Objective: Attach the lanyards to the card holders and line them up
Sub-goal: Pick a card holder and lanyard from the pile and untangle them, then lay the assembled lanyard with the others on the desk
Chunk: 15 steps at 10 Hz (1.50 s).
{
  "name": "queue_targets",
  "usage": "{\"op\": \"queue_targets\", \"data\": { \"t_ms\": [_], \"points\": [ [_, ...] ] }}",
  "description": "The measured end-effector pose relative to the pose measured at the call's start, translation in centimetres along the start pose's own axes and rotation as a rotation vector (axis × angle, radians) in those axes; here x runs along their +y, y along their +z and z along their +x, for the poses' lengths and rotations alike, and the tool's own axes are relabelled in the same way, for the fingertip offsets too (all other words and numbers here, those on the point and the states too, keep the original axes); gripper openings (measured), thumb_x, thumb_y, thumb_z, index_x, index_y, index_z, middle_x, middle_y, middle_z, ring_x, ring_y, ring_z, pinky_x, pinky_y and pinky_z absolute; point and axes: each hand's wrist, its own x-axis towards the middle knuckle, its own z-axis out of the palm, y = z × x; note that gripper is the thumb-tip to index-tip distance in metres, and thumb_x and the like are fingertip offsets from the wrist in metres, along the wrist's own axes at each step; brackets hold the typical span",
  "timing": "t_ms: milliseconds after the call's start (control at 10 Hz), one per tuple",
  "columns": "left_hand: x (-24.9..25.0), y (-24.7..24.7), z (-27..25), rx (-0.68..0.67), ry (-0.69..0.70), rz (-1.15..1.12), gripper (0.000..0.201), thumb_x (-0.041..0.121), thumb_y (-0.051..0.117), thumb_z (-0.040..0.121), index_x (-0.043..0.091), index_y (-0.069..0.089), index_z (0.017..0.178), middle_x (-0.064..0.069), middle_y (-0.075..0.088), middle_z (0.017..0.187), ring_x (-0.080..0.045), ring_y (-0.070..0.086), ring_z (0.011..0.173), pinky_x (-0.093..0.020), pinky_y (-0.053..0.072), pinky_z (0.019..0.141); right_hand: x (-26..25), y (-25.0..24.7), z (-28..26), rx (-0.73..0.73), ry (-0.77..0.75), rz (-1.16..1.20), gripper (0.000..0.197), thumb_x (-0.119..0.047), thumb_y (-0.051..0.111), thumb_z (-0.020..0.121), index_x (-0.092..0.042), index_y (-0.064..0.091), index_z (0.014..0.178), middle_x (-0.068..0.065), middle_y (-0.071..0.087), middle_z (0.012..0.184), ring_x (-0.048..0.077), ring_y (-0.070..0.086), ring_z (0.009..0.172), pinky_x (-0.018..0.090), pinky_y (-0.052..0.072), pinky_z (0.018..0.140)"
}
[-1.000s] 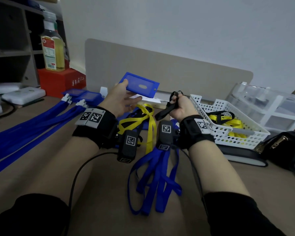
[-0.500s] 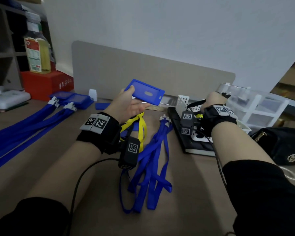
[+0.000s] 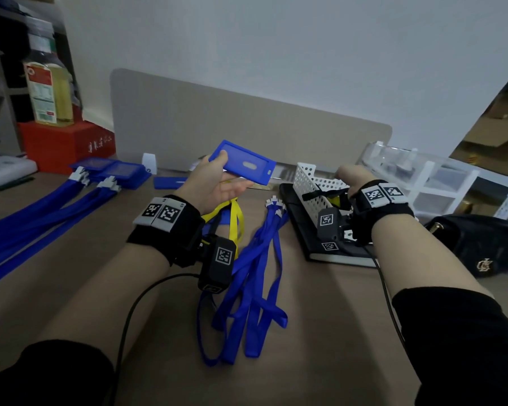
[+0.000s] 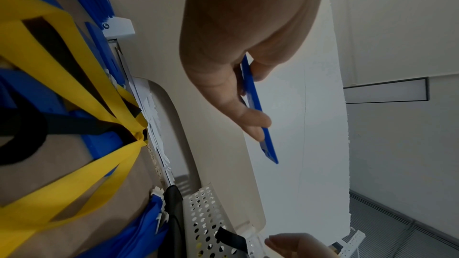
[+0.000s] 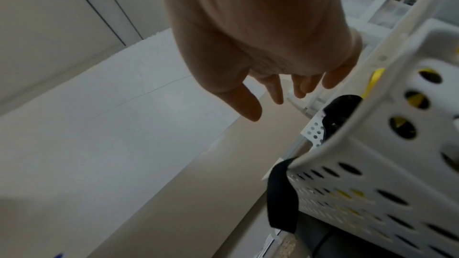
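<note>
My left hand (image 3: 228, 174) grips a blue card holder (image 3: 244, 162) by its left end and holds it in the air above the table. The left wrist view shows that card holder (image 4: 258, 113) edge-on, pinched between thumb and fingers. My right hand (image 3: 349, 174) hovers over the white perforated basket (image 3: 305, 177); in the right wrist view the right hand (image 5: 273, 97) has its fingers straight and holds nothing. A black lanyard (image 5: 282, 199) hangs over the basket rim. Loose blue lanyards (image 3: 252, 273) and a yellow lanyard (image 3: 232, 215) lie on the table below my left hand.
Blue lanyards clipped to card holders (image 3: 109, 171) lie in a row at the left. The basket sits on a black notebook (image 3: 320, 250). A black bag (image 3: 481, 247) and a clear drawer unit (image 3: 437, 177) are at the right. A red box (image 3: 65, 145) and a beige divider (image 3: 247, 127) stand behind.
My right hand moved right with the black lanyard to the basket and let go of it. The left hand kept holding the card holder. The head view turned right.
</note>
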Motion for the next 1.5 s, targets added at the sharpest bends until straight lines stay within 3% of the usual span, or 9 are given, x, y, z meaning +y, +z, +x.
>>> {"op": "queue_targets", "data": {
  "t_ms": [200, 400, 500, 600, 800, 900, 1000, 1300, 1500],
  "points": [
    [-0.1, 0.4, -0.2, -0.017, -0.011, -0.014, 0.012, 0.035, 0.041, 0.103, 0.025, 0.046, 0.105, -0.011, 0.069, 0.098, -0.024, 0.073, 0.071, -0.026, 0.055, 0.054, 1.2, 1.8, 1.5, -0.294, -0.139, -0.263, 0.062, -0.003, 0.059, 0.090, -0.004, 0.033, 0.146, 0.017, 0.037, 0.149, 0.033, 0.036, 0.137, 0.040, 0.032, 0.112],
    [-0.2, 0.8, -0.1, -0.023, -0.016, 0.012, 0.012, 0.034, 0.039, 0.103, 0.027, 0.046, 0.097, -0.009, 0.068, 0.101, -0.024, 0.072, 0.074, -0.031, 0.055, 0.066, 1.6, 2.7, 1.8, -0.154, -0.171, -0.545, 0.055, -0.010, 0.066, 0.088, -0.008, 0.045, 0.139, 0.011, 0.050, 0.139, 0.028, 0.048, 0.126, 0.034, 0.040, 0.101],
    [-0.3, 0.7, 0.1, -0.017, -0.024, 0.014, 0.012, 0.035, 0.040, 0.103, 0.026, 0.047, 0.100, -0.009, 0.068, 0.098, -0.023, 0.072, 0.073, -0.031, 0.055, 0.064, 2.0, 2.9, 2.0, -0.050, -0.152, -0.463, 0.035, -0.022, 0.066, 0.087, 0.000, 0.061, 0.114, 0.015, 0.064, 0.112, 0.028, 0.061, 0.100, 0.034, 0.053, 0.078],
    [-0.3, 0.4, 0.3, -0.011, -0.030, 0.011, 0.012, 0.035, 0.040, 0.103, 0.025, 0.046, 0.103, -0.008, 0.069, 0.095, -0.022, 0.073, 0.069, -0.030, 0.056, 0.063, 2.3, 2.3, 2.3, 0.053, -0.092, -0.296, 0.031, -0.021, 0.054, 0.092, 0.006, 0.060, 0.107, 0.015, 0.061, 0.094, 0.026, 0.058, 0.076, 0.023, 0.044, 0.047],
    [-0.4, -0.1, 0.9, -0.002, -0.038, -0.006, 0.014, 0.031, 0.044, 0.102, 0.020, 0.049, 0.107, -0.010, 0.070, 0.093, -0.021, 0.073, 0.067, -0.025, 0.055, 0.053, 3.0, 0.1, 3.2, 0.301, 0.070, -0.037, 0.058, -0.017, 0.057, 0.089, 0.001, 0.035, 0.140, 0.017, 0.049, 0.133, 0.032, 0.052, 0.117, 0.036, 0.047, 0.091],
    [-0.6, -0.2, 1.4, -0.002, -0.025, 0.010, 0.020, 0.020, 0.049, 0.100, 0.010, 0.050, 0.117, -0.013, 0.069, 0.094, -0.020, 0.073, 0.065, -0.023, 0.054, 0.049, 1.9, 0.4, 2.1, 0.395, 0.009, -0.153, 0.076, -0.019, 0.061, 0.084, -0.007, 0.018, 0.146, 0.016, 0.017, 0.152, 0.035, 0.022, 0.138, 0.048, 0.030, 0.111],
    [-0.4, -0.4, 1.9, 0.027, 0.016, 0.031, 0.009, 0.010, 0.054, 0.096, 0.010, 0.054, 0.105, -0.015, 0.069, 0.098, -0.018, 0.073, 0.066, -0.023, 0.055, 0.052, 0.2, 1.9, 2.0, 0.403, -0.161, -0.157, 0.063, -0.014, 0.061, 0.081, -0.017, 0.033, 0.137, 0.012, 0.021, 0.148, 0.033, 0.020, 0.135, 0.047, 0.025, 0.109],
    [-0.2, -2.1, 5.6, 0.145, 0.051, 0.034, 0.008, 0.003, 0.058, 0.090, 0.008, 0.057, 0.097, -0.018, 0.065, 0.105, -0.027, 0.067, 0.075, -0.026, 0.060, 0.064, -2.5, 10.3, 5.1, -0.083, -0.435, -0.212, 0.012, -0.014, 0.058, 0.083, -0.022, 0.067, 0.086, 0.008, 0.067, 0.096, 0.024, 0.058, 0.098, 0.027, 0.045, 0.083],
    [-0.5, -3.4, 8.2, 0.149, -0.002, 0.044, 0.025, 0.013, 0.061, 0.092, 0.007, 0.057, 0.115, -0.016, 0.068, 0.107, -0.023, 0.067, 0.074, -0.026, 0.059, 0.060, -1.8, 14.3, 7.6, -0.267, -0.379, -0.415, 0.022, -0.010, 0.058, 0.089, -0.002, 0.068, 0.107, 0.011, 0.064, 0.098, 0.020, 0.057, 0.089, 0.021, 0.043, 0.071]
  ]
}}
